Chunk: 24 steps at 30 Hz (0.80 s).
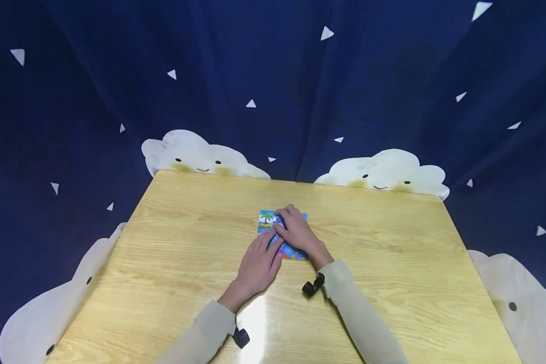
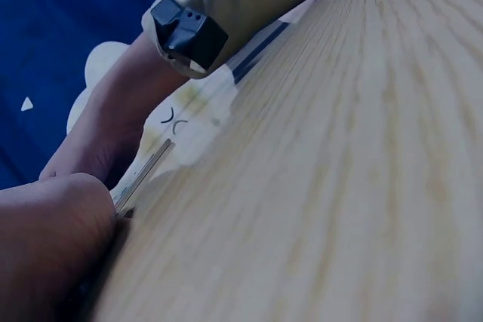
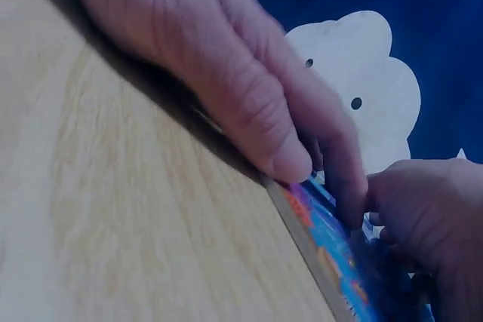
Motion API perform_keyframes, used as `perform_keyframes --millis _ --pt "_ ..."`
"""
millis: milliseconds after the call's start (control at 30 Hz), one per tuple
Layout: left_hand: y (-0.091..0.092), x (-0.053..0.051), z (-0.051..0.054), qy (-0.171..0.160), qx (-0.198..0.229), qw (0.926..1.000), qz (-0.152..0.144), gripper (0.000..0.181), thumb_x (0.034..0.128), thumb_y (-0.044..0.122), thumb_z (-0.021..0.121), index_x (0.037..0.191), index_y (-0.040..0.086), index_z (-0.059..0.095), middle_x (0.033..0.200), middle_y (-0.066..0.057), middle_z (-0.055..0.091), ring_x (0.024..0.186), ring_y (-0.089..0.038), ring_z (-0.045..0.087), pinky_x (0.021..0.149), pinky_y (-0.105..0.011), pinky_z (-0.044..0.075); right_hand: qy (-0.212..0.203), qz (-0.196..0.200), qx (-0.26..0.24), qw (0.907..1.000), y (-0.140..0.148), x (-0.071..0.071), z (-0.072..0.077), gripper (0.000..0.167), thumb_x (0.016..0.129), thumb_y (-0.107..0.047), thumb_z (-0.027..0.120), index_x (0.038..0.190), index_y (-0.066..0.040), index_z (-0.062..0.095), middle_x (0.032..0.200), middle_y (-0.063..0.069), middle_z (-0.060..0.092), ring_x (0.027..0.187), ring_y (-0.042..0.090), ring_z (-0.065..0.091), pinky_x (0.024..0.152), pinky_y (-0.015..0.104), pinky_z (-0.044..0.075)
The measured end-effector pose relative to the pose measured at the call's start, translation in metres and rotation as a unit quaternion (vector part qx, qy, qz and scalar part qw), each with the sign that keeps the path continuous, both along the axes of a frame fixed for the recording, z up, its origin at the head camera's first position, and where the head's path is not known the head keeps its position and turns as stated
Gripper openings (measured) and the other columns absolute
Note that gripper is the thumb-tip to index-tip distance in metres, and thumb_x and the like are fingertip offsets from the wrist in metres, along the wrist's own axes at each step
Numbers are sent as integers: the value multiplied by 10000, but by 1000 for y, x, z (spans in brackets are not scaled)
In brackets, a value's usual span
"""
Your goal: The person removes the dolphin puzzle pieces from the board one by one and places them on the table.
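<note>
A flat picture board [image 1: 294, 253] with a palm-tree island and a blue sea scene lies on the wooden table under both hands. My left hand [image 1: 259, 265] reaches in from the lower left, its fingers and thumb extended with the tips touching the board. Over the board's upper right my right hand [image 1: 298, 232] rests, fingers bent down and thumb pointing left, close to the left fingertips. The board's thin edge [image 3: 302, 228] shows in the right wrist view. What lies beneath the right fingers is hidden. In the left wrist view the near hand [image 2: 49, 239] covers most of the board.
A light wooden table [image 1: 186, 253] surrounds the board. Behind it hangs a dark blue curtain [image 1: 273, 60] with white triangles and smiling clouds [image 1: 387, 169]. Black cameras [image 1: 241, 337] are strapped at both wrists, below the beige sleeves.
</note>
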<state>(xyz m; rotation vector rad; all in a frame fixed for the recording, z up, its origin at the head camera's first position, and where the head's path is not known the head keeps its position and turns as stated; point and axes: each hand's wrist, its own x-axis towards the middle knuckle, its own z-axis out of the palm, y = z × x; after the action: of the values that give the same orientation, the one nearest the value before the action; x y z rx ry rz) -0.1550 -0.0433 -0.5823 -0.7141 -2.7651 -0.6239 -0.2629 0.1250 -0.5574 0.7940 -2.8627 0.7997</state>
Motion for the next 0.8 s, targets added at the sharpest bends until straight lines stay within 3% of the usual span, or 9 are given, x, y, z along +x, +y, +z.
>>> perform_keyframes --millis 300,600,800 --pt "-1 3 0 342 162 9993 24 368 1095 264 487 1397 116 636 1496 -181 496 1447 -367 426 1226 -491 319 202 -437 524 9975 -17 3 2 380 1024 -359 652 1209 -27 646 1090 120 585 975 296 587 861 469 534" --pt "1 -2 1 251 -70 9997 21 405 1112 305 452 1456 154 602 1519 -146 488 1451 -359 420 1242 -493 286 146 -485 305 9983 -14 1 2 392 1031 -364 649 1215 -20 624 1060 114 593 970 292 569 873 471 511" --pt "2 -2 -1 407 -3 9992 41 386 1107 307 451 1400 141 639 1486 -161 516 1433 -378 442 1231 -504 305 389 -451 253 9979 -15 3 -2 255 1015 -357 674 1007 -102 671 955 64 594 924 288 589 813 477 494"
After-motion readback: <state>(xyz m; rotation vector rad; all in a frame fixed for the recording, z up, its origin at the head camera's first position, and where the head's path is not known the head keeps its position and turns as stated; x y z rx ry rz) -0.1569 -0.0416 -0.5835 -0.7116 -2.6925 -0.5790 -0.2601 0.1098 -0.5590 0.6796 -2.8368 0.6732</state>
